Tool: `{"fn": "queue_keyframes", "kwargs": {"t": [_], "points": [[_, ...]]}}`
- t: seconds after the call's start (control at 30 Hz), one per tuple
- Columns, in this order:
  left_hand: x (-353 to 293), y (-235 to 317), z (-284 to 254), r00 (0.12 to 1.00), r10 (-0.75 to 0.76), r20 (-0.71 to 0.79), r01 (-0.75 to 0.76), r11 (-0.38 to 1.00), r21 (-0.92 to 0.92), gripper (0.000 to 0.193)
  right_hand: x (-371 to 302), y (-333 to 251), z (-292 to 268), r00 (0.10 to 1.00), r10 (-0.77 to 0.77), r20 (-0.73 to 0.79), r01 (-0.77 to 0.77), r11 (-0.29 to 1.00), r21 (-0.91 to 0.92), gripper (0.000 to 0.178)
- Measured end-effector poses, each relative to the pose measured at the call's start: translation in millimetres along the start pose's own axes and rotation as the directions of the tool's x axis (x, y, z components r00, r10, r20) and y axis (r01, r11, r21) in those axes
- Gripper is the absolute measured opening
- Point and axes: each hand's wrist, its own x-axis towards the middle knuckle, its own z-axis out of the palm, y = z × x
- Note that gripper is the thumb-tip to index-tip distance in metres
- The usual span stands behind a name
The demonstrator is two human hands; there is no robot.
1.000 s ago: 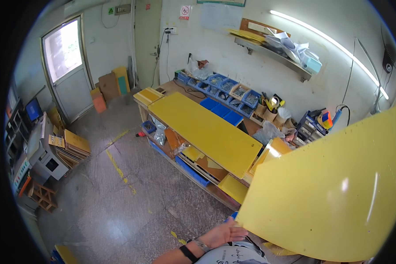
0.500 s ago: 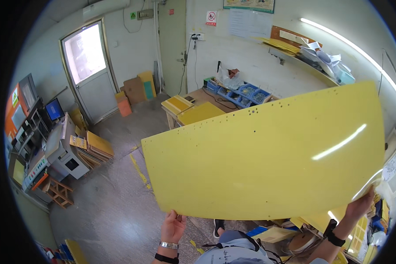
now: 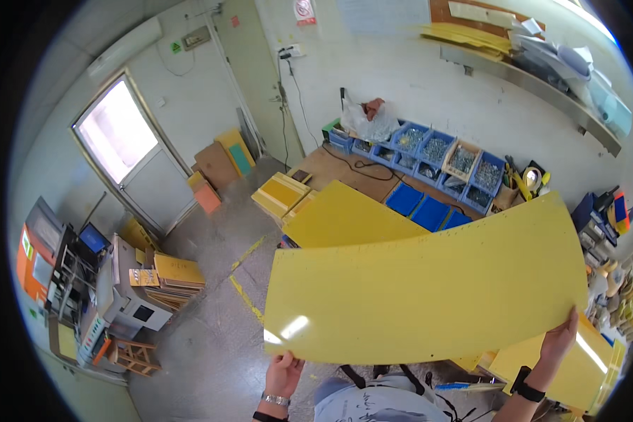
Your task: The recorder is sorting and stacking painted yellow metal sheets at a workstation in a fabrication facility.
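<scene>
A large yellow sheet [image 3: 422, 295], glossy and slightly bowed, spans the space before me. My left hand [image 3: 284, 373] pinches its near left corner, thumb on top. At the near right corner my right hand [image 3: 561, 337] is closed round the edge; some of its fingers are hidden under the sheet. Small holes run along the far edge. Just beyond it, another yellow sheet [image 3: 352, 214] lies on the wooden workbench [image 3: 323, 163]. How far the held sheet is above the bench, I cannot tell.
Blue bins [image 3: 436, 148] of small metal parts line the back of the bench, with blue trays [image 3: 418, 204] in front. A wall shelf [image 3: 534, 88] holds sheets and rolls. More yellow sheets [image 3: 584, 366] lie at my right. A grey machine [image 3: 130, 295] and wooden stool [image 3: 133, 355] stand left.
The held sheet has come down and tilted flatter, and its far edge now bows. More of the bench, bins and blue trays shows. Both hands keep their grip, and the view has turned right.
</scene>
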Motion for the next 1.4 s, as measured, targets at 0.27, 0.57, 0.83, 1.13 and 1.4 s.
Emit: {"fn": "queue_keyframes", "kwargs": {"t": [0.27,0.57,0.83,1.13,1.4], "points": [[117,29,74,0.921,-0.235,0.310,0.216,0.972,0.095,0.029,-30,-17,44,0.729,-0.160,-0.666,0.151,0.986,-0.071,0.049],[241,33,102,0.607,-0.602,0.519,0.504,0.796,0.335,0.030,-175,-42,138,0.387,-0.478,-0.788,0.318,0.872,-0.373,0.054],[332,89,112,0.331,-0.799,0.502,0.558,0.595,0.578,0.033,-287,-10,270,0.169,-0.588,-0.791,0.389,0.777,-0.495,0.054],[396,119,109,0.233,-0.831,0.505,0.621,0.527,0.581,0.037,-333,14,324,0.116,-0.588,-0.800,0.439,0.753,-0.490,0.055],[419,165,100,0.290,-0.786,0.546,0.530,0.607,0.592,0.048,-306,38,327,0.254,-0.519,-0.816,0.463,0.806,-0.369,0.056]]}}
